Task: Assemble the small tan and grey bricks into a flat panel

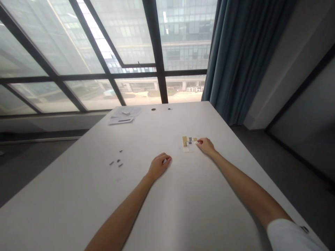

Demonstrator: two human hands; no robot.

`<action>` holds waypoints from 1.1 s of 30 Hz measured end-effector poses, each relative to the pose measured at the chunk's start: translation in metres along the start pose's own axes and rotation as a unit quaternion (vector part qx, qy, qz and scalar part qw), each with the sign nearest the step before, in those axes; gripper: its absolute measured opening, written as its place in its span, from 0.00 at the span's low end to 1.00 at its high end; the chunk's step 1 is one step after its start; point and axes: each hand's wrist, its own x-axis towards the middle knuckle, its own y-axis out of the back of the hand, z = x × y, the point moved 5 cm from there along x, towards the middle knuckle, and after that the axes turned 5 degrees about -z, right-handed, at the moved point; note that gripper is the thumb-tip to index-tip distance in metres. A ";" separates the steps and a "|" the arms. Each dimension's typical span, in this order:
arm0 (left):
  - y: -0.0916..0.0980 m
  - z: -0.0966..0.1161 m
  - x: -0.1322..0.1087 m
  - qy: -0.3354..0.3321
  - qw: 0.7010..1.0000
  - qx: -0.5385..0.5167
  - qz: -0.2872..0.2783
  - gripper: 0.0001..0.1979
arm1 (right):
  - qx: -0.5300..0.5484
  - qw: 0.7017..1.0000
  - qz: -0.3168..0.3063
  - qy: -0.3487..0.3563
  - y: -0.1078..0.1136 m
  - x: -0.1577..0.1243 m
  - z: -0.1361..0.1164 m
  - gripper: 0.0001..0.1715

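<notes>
1. Flat-piece cluster (190, 142) is sitting on the white table (157, 216), right of centre, between the two hands and right by the right fingertips.
2. Cluster is showing a larger yellow piece (185, 138) at upper left, dark grey bits (190, 138) mid-group, a smaller yellow piece (195, 139) at upper right, a cream piece (186, 150) at lower left. Finer detail is coming out too small to read.
3. Right hand (206, 144) is reaching in from the right, thumb and forefinger pinching together at the cluster's right edge, beside a pale bit (195, 142). Cannot tell if it is grasping that bit or merely touching it.
4. Left hand (159, 166) is resting low over the table, left of the cluster and apart from it. Fingers are curling in, thumb closing toward the forefinger; cannot tell if anything tiny is being held.
5. Small dark pieces (111, 163) are lying loose left of the left hand, well apart from the cluster.
6. Papers (115, 121) are lying at the far left, carrying a small white object (126, 112) and a dark strip (124, 120).
7. Dark disc (153, 109) is lying near the far edge; a smaller dark item (169, 109) is lying to its right.
8. Blue curtain (235, 59) is hanging beside the window.
</notes>
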 end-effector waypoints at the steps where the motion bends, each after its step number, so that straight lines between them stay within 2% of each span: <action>1: 0.000 0.000 0.000 -0.001 1.000 0.000 -0.002 0.14 | -0.006 1.000 -0.006 -0.003 0.000 0.001 0.000 0.14; 6: -0.001 0.001 0.000 -0.005 1.000 0.008 -0.012 0.14 | -0.017 1.000 -0.001 -0.007 0.000 0.002 0.001 0.16; 15: 0.000 0.002 0.000 -0.010 1.000 0.007 -0.013 0.14 | -0.033 0.997 0.026 -0.064 -0.003 -0.005 -0.005 0.11; 33: 0.000 0.002 0.000 -0.013 1.000 0.004 -0.013 0.13 | -0.058 0.994 0.057 -0.075 -0.013 -0.002 -0.006 0.12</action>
